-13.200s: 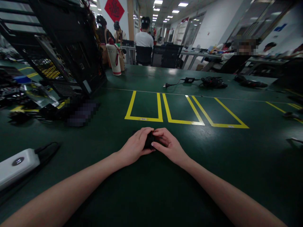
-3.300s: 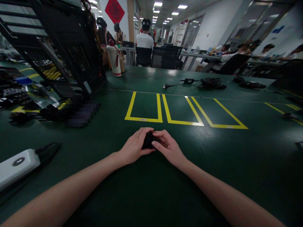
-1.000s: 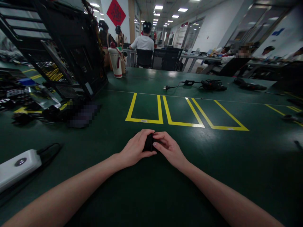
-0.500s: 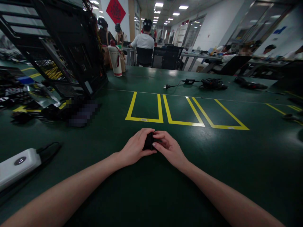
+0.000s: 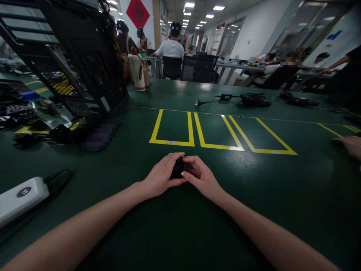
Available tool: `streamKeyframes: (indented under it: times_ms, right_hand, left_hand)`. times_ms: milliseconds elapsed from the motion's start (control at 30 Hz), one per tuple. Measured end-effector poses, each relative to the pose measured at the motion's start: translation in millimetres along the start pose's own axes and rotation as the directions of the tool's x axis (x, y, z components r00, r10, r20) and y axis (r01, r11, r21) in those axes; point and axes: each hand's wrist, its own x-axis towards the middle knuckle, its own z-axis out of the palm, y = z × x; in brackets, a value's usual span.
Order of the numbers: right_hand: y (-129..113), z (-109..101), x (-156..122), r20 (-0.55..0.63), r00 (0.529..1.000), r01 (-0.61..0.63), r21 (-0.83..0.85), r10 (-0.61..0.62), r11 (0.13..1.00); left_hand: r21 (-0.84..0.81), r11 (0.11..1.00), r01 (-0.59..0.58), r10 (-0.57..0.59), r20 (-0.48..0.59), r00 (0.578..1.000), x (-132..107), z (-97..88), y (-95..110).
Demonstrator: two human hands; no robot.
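Layout of the flat green bench (image 5: 180, 226), as I view it remotely. Before me, a small black block (image 5: 177, 170) between the left hand (image 5: 160, 175) and the right hand (image 5: 202, 177). Beyond the hands: three yellow U-shaped tape outlines (image 5: 220, 147), side by side. Behind these, towards the bench's far edge, right of centre, I find a coiled black cable (image 5: 255, 100). Left: a black metal computer case (image 5: 84, 45); beside it, near the far edge, a tall white cup (image 5: 137, 71); before it, an oblong white plastic device (image 5: 19, 201). Right: a co-worker's hand (image 5: 349, 145).
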Motion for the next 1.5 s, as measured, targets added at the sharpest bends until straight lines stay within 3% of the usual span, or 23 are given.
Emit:
streamKeyframes:
  times_ms: [333,533,700,933,1100,1367,1500]
  right_hand:
    - [6.5,0.9,0.8,-0.036,0.999,0.022,0.025,-0.021,0.999]
    - [2.2,1.2,0.9,-0.03,0.999,-0.037,0.013,0.037,0.999]
    - [1.2,1.3,-0.5,-0.011,1.0,0.007,0.057,-0.006,0.998]
    - [4.7,2.1,-0.4,-0.072,0.997,0.042,0.015,-0.041,0.999]
    - [1.0,1.0,-0.1,-0.05,0.999,-0.022,-0.022,0.021,1.0]
    - [5.0,2.3,-0.9,-0.051,0.998,0.022,0.029,-0.02,0.999]
    - [3.5,3.2,-1.2,-0.059,0.998,0.006,-0.025,-0.008,1.0]
  left_hand:
    - [-0.013,1.0,-0.01,0.01,-0.015,1.0,-0.2,0.1,-1.2]
    - [-0.006,1.0,-0.011,0.011,-0.009,1.0,-0.7,-0.1,-0.8]
    - [-0.01,1.0,-0.006,0.006,-0.01,1.0,-0.4,0.4,-1.7]
    - [-0.005,1.0,-0.004,0.004,-0.014,1.0,-0.1,0.5,-1.9]
    - [0.006,1.0,0.004,-0.004,-0.011,1.0,-0.5,-0.5,-0.5]
    - [-0.005,1.0,-0.002,0.002,-0.013,1.0,-0.1,0.5,-1.3]
    - [0.001,1.0,0.0,0.0,-0.013,1.0,-0.2,0.8,-2.2]
